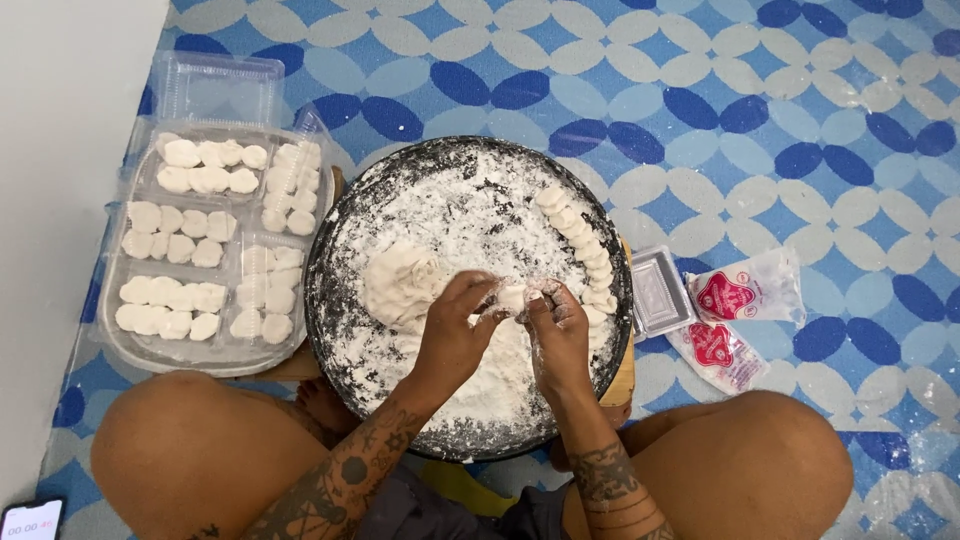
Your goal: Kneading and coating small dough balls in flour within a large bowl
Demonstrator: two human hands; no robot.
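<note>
1. White flour coats the round dark tray [340,330] in front of me, which sits between my bent knees on the blue-and-white patterned floor mat [800,120].
2. My left hand [455,335] and my right hand [560,335] meet over the middle of the tray, both closed with pinching fingertips on one small piece of dough [512,297] held between them, just above the flour.
3. A larger lump of dough [400,283] rests in the flour just beside my left hand, touching the tray.
4. Along the tray's right inner edge a curved row of shaped dough pieces [580,240] lies overlapping, reaching down to beside my right hand.
5. To the left of the tray stands a clear plastic compartment tray [115,350] filled with rows of finished white pieces [195,165], its hinged lid open behind it.
6. To the right lie a small empty clear container [658,293] and two plastic packets [745,292] with red labels.
7. A phone [30,520] shows at the lower left corner, by my knee.
</note>
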